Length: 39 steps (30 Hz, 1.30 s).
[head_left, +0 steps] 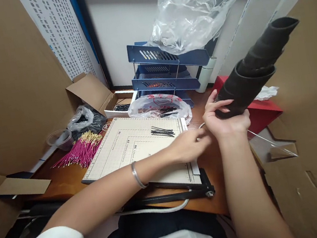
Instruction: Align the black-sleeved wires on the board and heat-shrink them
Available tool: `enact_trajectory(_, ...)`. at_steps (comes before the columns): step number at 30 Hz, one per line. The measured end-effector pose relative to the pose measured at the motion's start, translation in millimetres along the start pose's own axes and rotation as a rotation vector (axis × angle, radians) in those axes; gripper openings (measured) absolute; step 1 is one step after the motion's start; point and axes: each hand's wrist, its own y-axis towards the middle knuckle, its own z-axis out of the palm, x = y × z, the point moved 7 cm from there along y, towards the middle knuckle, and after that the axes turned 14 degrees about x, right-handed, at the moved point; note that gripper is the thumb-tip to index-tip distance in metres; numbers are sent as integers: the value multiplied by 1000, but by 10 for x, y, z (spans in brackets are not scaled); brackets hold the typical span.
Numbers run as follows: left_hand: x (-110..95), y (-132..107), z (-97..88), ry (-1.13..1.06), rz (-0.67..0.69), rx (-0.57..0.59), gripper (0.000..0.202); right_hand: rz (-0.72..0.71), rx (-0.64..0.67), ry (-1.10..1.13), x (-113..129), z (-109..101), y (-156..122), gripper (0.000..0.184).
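Raised at the right, my right hand (226,118) is wrapped round a bundle of black rolled tubes (245,86), one standing out of the wider one. The tubes tilt up and to the right. My left hand (193,144), with a silver bracelet on its wrist, is closed beside the right edge of a paper cutter (112,151). Its fingertips are partly hidden, and I cannot make out what they hold; a white cord (202,125) shows just above them. Short black strips (162,131) lie in a small pile on the cutter's gridded board.
Left of the cutter lie many pink sticks with gold ends (81,148). Behind it are a plastic bag (141,107) with black pieces, an open carton (109,109), and a blue tray rack (167,81) topped by a clear bag (190,11). A red box (265,113) stands right.
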Motion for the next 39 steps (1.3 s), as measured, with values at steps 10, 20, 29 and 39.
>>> enact_trajectory(10,361,-585,-1188,498,-176,-363,26,-89,-220,-133,69,-361,112,77)
enact_trajectory(20,690,-606,-1224,751,-144,-205,30,-101,-251,-199,112,-556,185,73)
enact_trajectory(29,867,-506,-1176,599,-174,-72,24,-142,-232,-121,182,-576,172,70)
enact_trajectory(39,892,-484,-1168,536,-217,-82,15,-87,-128,-158,165,-542,99,65)
